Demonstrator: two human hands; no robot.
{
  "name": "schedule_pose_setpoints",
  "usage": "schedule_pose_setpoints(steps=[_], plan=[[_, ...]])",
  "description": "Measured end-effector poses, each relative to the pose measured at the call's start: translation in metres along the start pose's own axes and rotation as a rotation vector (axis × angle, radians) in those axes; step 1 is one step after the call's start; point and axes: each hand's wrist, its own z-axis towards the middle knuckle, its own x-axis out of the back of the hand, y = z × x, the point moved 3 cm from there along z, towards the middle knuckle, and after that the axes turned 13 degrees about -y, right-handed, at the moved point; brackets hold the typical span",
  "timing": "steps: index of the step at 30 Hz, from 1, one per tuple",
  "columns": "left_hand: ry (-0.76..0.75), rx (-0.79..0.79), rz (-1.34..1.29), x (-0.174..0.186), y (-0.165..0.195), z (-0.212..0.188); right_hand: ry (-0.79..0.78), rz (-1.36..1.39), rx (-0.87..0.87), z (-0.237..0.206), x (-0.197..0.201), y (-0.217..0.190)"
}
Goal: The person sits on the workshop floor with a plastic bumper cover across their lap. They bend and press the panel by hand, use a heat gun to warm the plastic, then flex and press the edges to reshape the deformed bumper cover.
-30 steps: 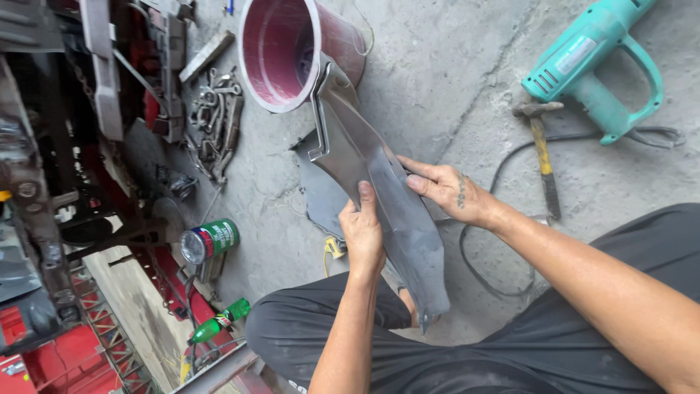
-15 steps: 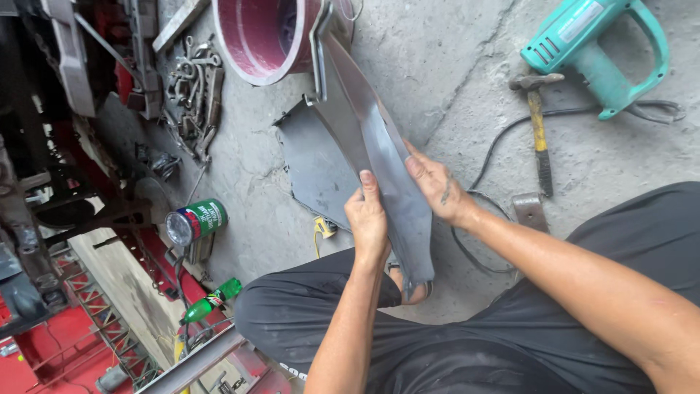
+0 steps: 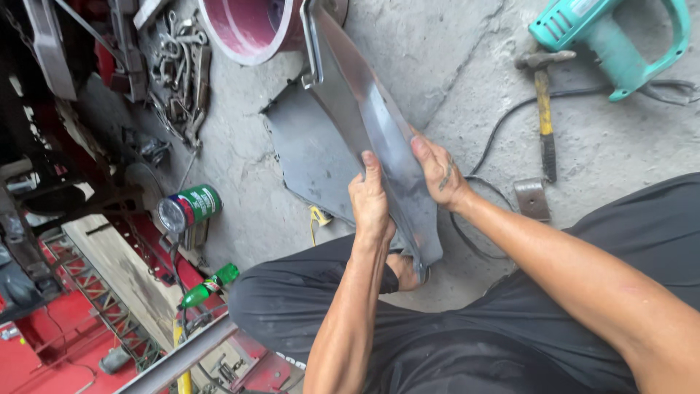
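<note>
Both hands grip 1 curved sheet-metal panel (image 3: 379, 138) at frame centre — left hand (image 3: 370, 201) clasping its near edge, right hand (image 3: 437, 171) pressing the far edge. Judging by this, the panel is lifted off the concrete floor (image 3: 452, 66) but not yet set anywhere. Its top end is cut off by the frame — its underside stays hidden.

I see cracked grey concrete floor (image 3: 437, 66) carrying everything. Teal power tool (image 3: 605, 36) lies top right, yellow-handled hammer (image 3: 543, 109) just beside it, black cable (image 3: 503, 124) looping past small metal plate (image 3: 532, 198). Flat grey metal sheet (image 3: 310, 157) lies mid-floor. Dark red bucket (image 3: 248, 29) stands top centre, heap of wrenches (image 3: 179, 80) left of it. Green can (image 3: 191, 208) and green bottle (image 3: 210, 284) lower left
</note>
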Motion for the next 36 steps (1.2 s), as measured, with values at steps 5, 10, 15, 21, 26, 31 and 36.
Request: schedule_pose_setpoints(steps=[5,10,15,21,26,31,36], plan=[[-0.058,-0.068,0.051,-0.002,0.018,0.003,-0.036,0.105,-0.015,0.001,-0.003,-0.005],[-0.062,-0.087,0.221,0.006,0.043,0.017,-0.052,0.117,0.008,0.003,-0.008,-0.015],[-0.054,-0.114,0.172,0.011,0.045,0.025,0.010,0.011,0.028,0.004,-0.014,-0.013],[-0.047,-0.096,0.018,0.008,0.030,0.014,0.019,-0.001,0.009,0.004,-0.011,-0.004],[-0.094,-0.154,0.183,0.000,0.048,0.010,-0.027,-0.015,0.021,0.002,-0.011,-0.013],[-0.106,-0.232,0.375,0.007,0.077,0.011,-0.035,0.004,-0.037,0.001,-0.009,-0.030],[-0.016,-0.151,0.329,0.007,0.067,0.024,-0.061,-0.029,-0.017,0.010,-0.004,-0.045]])
